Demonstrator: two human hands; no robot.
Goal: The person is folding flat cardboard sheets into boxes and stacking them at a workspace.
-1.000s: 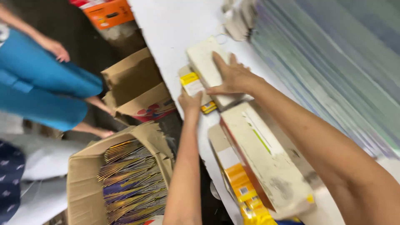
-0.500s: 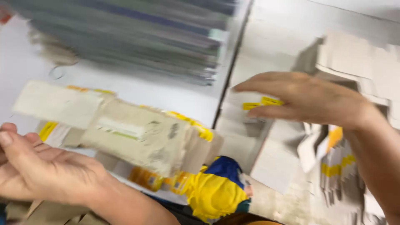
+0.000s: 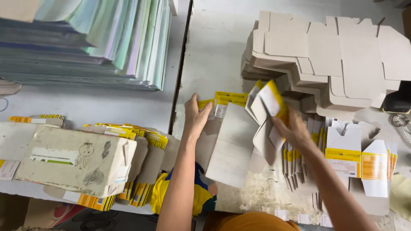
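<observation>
Pinched between thumb and fingers of the right hand [image 3: 295, 130] is a half-folded yellow-and-white carton blank [image 3: 267, 107], lifted and tilted, flaps splayed toward the left. Left hand [image 3: 196, 117] lies flat, fingers together and extended, palm down on the top edge of a grey unfolded carton blank [image 3: 231, 145] resting on the white table [image 3: 214, 47]; no closed grasp, just pressing. Yellow-printed flaps [image 3: 229, 97] show just beyond its fingertips. Right of the hands: fanned row of printed flat blanks [image 3: 359, 162], near the table's front edge. Behind: tall stack of plain grey die-cut blanks [image 3: 334, 55], close to the lifted carton. Dark seam [image 3: 180, 64] divides this table from the left one, which carries a sheet stack [image 3: 94, 38] and a worn cardboard box [image 3: 72, 160]. Bare tabletop lies beyond the left hand, toward the back.
</observation>
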